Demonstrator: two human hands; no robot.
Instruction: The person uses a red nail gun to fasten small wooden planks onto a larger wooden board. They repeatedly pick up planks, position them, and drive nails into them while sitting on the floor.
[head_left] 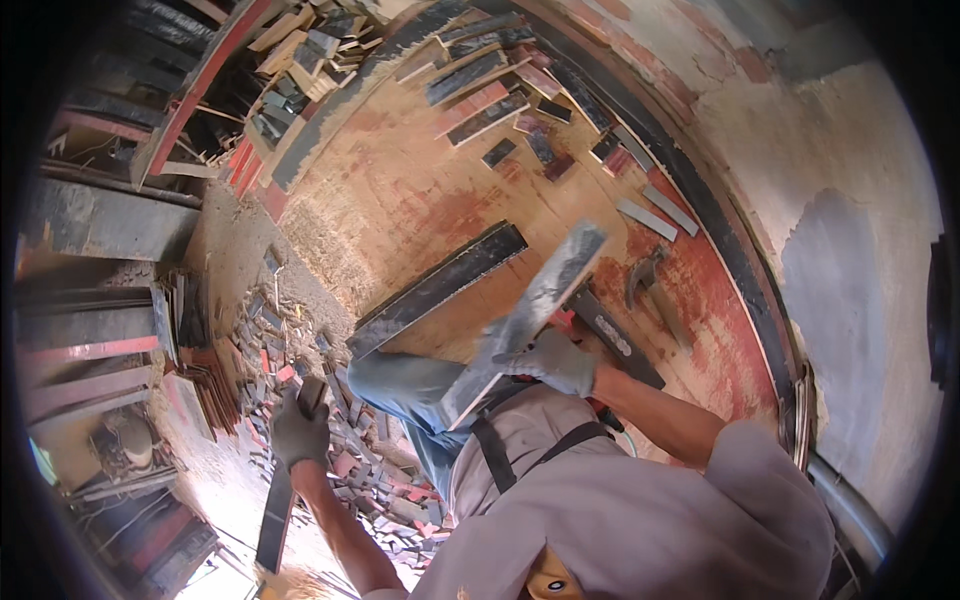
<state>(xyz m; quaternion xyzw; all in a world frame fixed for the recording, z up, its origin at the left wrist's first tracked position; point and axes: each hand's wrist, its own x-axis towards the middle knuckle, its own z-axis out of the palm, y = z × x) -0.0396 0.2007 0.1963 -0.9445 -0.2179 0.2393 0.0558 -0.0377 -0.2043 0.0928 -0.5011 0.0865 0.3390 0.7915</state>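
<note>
My left hand (300, 428), in a grey glove, is closed around a dark narrow board (275, 520) held over the scrap-strewn ground at the left. My right hand (560, 364), also gloved, grips a long grey-faced board strip (545, 285) slanting across my lap and over the worktop. Beyond my knee, a stack of dark planks (440, 288) lies on the large plywood worktop (400, 190). To the right of my right hand lies a dark flat bar with pale markings (620, 340). A claw hammer (660, 300) rests farther right.
Several short board offcuts (485, 110) lie along the worktop's far edge, with two grey strips (648, 218) nearer the hammer. Wood scraps (380, 490) cover the ground at the left. Stacked panels (95, 345) stand at far left. A plastered wall (840, 200) bounds the right.
</note>
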